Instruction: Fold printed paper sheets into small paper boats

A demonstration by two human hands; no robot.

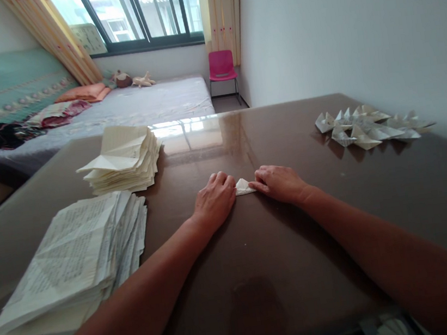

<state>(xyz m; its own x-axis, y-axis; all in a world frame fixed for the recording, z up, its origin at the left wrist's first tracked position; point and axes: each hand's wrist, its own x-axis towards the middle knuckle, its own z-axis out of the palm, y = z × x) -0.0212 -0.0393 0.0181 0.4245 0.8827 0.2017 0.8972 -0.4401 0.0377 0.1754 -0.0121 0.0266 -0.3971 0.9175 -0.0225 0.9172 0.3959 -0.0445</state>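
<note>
A small folded white paper [243, 187] lies on the brown glossy table [218, 250], its peak pointing away from me. My left hand [216, 197] is closed at the paper's left end, fingers bent and pressed down on it. At the right end my right hand [278, 181] pinches the paper between thumb and curled fingers. Only the middle of the paper shows between the two hands.
Cream paper sheets [124, 164] are stacked at the back left, with a printed stack [70, 253] nearer, beside my left forearm. Several folded paper shapes [360, 127] stand at the back right near the wall. Beyond the table are a bed [165, 101] and a pink chair [221, 66].
</note>
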